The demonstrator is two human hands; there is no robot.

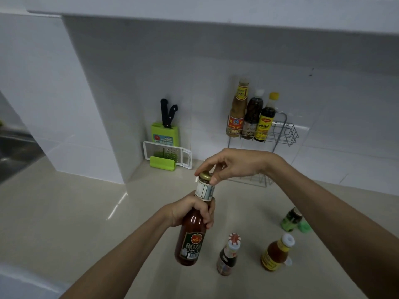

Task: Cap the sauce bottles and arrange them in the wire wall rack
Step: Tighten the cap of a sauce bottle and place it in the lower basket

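The left hand (192, 209) grips the neck of a ketchup bottle (192, 236), holding it tilted above the counter (75, 212). The right hand (228, 164) pinches a gold cap (205, 176) between thumb and fingers, right on the bottle's mouth; whether the cap is fully seated cannot be told.

On the counter in front of the person stand three more bottles: a small dark one with a red-and-white cap (228, 255), an orange sauce bottle with a white cap (277, 253) just to its right, and a green bottle (290, 220) farther back, with a loose green cap (304, 226) touching its right side.

The wire rack (285, 132) hangs on the tiled wall (172, 72). Its left end holds three capped bottles side by side: a tall tan one (237, 108), a dark one with a white cap (253, 115), and one with a yellow cap (266, 117). The right part of the rack is free.

A green knife block (165, 132) and a grater (170, 155) stand in the corner.
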